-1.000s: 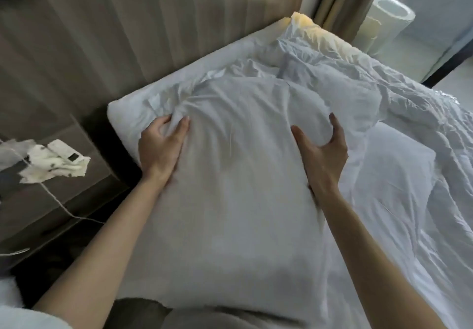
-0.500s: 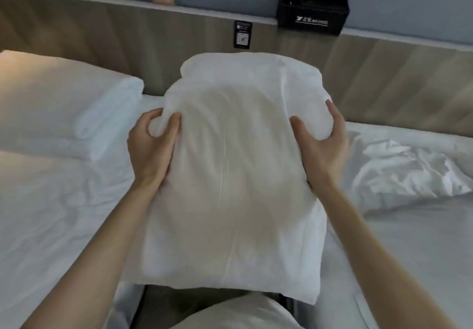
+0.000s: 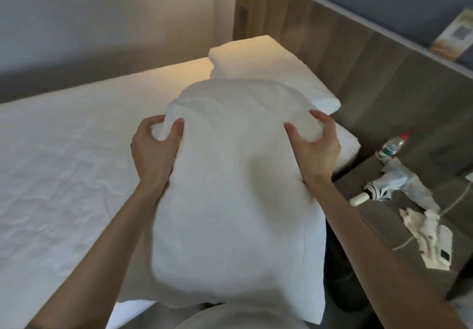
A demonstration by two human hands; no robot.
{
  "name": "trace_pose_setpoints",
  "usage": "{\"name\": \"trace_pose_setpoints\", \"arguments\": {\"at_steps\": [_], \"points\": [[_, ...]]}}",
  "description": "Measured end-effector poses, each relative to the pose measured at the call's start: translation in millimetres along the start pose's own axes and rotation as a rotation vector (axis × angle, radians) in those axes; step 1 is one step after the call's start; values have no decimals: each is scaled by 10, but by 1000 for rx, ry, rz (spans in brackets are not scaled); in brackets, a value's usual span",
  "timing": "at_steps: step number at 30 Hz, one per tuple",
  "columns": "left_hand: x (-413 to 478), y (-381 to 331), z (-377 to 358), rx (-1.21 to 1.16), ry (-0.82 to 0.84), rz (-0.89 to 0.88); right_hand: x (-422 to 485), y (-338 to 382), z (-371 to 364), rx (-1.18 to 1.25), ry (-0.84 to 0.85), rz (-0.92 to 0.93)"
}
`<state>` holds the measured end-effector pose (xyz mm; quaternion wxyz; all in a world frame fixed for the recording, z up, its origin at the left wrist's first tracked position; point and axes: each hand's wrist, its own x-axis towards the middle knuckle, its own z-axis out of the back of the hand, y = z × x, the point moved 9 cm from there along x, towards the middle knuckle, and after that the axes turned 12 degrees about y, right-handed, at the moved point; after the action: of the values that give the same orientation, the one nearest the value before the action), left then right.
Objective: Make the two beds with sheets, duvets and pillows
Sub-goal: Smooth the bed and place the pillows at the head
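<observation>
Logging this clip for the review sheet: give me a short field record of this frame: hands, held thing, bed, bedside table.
held item: white pillow, held up in front of the person
left hand: grips its upper left edge
right hand: grips its upper right edge
bedding: white sheet spread flat, no duvet visible
second pillow: lies by the wooden headboard
bedside table: plastic bottle, crumpled cloth

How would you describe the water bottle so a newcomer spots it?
Start at the wooden headboard and drop to the dark bedside table right of the bed. The bottle is at its far end. It alone is clear plastic with a red cap.
</observation>
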<state>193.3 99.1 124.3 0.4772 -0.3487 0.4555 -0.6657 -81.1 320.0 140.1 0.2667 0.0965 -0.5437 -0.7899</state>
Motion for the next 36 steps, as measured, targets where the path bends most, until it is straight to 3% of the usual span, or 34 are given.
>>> {"name": "trace_pose_setpoints", "arguments": {"at_steps": [4,6,9,12,20,28,33,36], "points": [[400,334,310,84,-117,97,725,40,-918,-29,231,90],[733,716,264,243,27,256,1100,-142,-1420,-125,395,65],[919,1645,236,688,398,657,1429,-775,-2180,-535,780,-111],[781,2090,285,858,508,837,1517,-983,-2581,-682,923,-95],[1066,2063,-10,793,314,558,1384,-883,-3362,-685,1073,85],[1897,2157,-570,763,210,356,1298,-899,-3990,-645,960,317],[2153,2530,-1070,814,143,235,1275,-1303,-4359,-760,839,482],[2109,2993,-1392,851,144,180,1243,-2027,-4585,-900,880,360]]}}
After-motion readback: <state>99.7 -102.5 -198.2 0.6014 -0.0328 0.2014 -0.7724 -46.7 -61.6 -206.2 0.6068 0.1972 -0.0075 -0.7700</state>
